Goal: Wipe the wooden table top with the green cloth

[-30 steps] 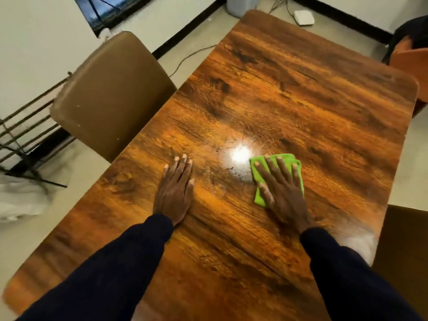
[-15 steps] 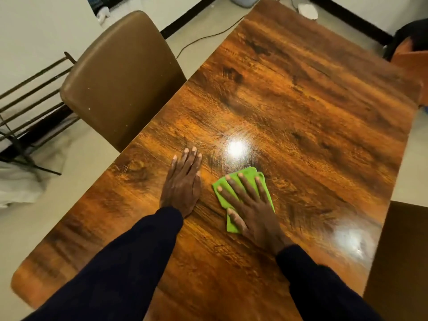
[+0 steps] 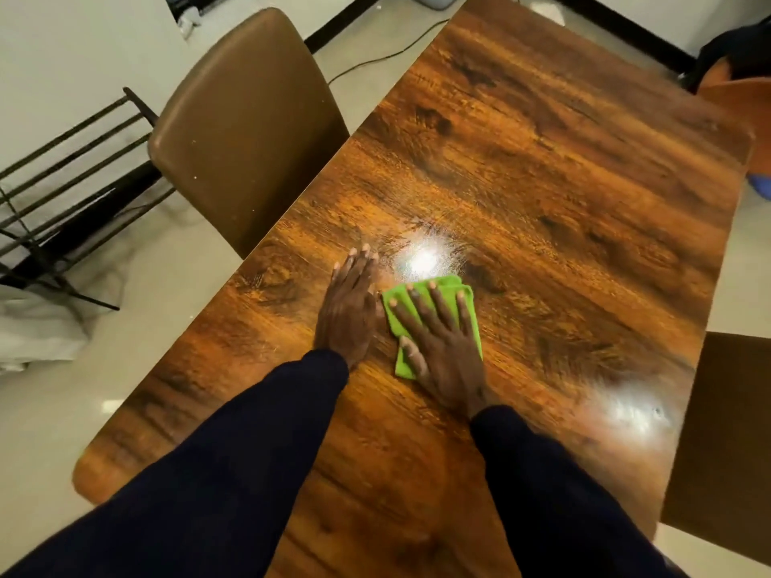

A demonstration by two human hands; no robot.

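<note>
Ahead and to the left of the grip I see a brown padded chair (image 3: 246,131). Further left stands a dark metal rack (image 3: 62,189), with something white and crumpled (image 3: 33,327) on the floor beside it. Far ahead of the grip, a black cable (image 3: 375,56) runs over the pale floor (image 3: 146,285). Far ahead on the right I make out an orange seat (image 3: 738,98). To the right of the grip and nearer to me lies a flat brown surface (image 3: 726,444).

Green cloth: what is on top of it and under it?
The right hand presses flat on the cloth, fingers spread. Under it lies the table; that patch of wood is covered.
</note>
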